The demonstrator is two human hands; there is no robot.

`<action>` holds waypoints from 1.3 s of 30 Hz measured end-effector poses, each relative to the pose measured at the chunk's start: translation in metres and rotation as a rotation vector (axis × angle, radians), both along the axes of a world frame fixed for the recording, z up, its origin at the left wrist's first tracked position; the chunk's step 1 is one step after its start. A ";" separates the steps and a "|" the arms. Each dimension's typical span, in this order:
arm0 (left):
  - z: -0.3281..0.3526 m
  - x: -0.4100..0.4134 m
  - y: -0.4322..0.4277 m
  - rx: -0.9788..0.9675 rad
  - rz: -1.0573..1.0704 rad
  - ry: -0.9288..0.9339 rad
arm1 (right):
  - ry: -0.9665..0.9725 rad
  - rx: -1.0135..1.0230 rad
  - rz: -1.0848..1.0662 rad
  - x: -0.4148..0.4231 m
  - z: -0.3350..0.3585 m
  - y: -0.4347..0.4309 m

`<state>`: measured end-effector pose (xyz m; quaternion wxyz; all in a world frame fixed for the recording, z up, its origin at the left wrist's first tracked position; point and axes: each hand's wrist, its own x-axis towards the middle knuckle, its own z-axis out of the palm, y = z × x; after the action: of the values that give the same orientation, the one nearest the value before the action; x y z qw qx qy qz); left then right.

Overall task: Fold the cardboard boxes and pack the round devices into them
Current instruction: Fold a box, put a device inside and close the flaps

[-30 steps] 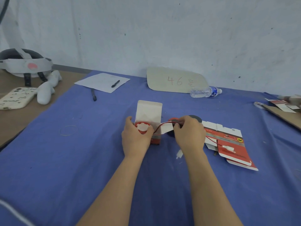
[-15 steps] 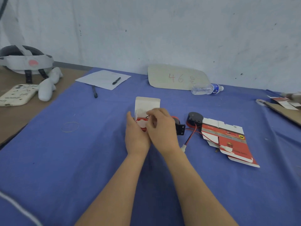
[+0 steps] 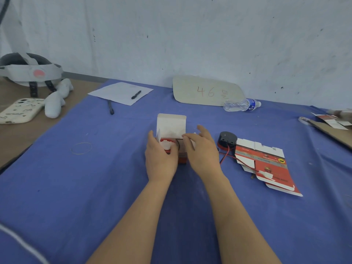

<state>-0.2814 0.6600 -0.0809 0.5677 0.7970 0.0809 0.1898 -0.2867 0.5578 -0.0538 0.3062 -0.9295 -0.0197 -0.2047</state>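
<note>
Gripping the small cardboard box (image 3: 171, 123) from its left, the left hand (image 3: 161, 159) curls thumb and fingers round it; a round device (image 3: 167, 144) sits inside under the raised lid. The right hand (image 3: 202, 151) rests against the box's right side, fingers loose and apart. A second round device (image 3: 227, 139) and a flat carton (image 3: 266, 166) lie on the blue-covered table (image 3: 95, 187) below a white wall (image 3: 190, 35).

box (image 3: 171, 126): upright, lid open | round device (image 3: 227, 139): beside flat carton (image 3: 266, 164)
</note>
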 end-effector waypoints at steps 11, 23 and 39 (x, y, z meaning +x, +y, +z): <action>0.000 0.000 -0.001 0.023 0.014 0.006 | 0.112 -0.116 -0.188 0.004 0.002 -0.009; 0.002 -0.002 -0.002 0.037 0.024 0.003 | -0.245 0.145 -0.131 0.001 0.013 0.000; 0.001 -0.003 -0.001 0.062 0.012 0.004 | -0.086 0.159 0.025 -0.005 0.017 0.005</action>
<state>-0.2844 0.6585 -0.0797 0.5415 0.8140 0.0808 0.1941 -0.2912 0.5624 -0.0369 0.3805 -0.8923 -0.0282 -0.2414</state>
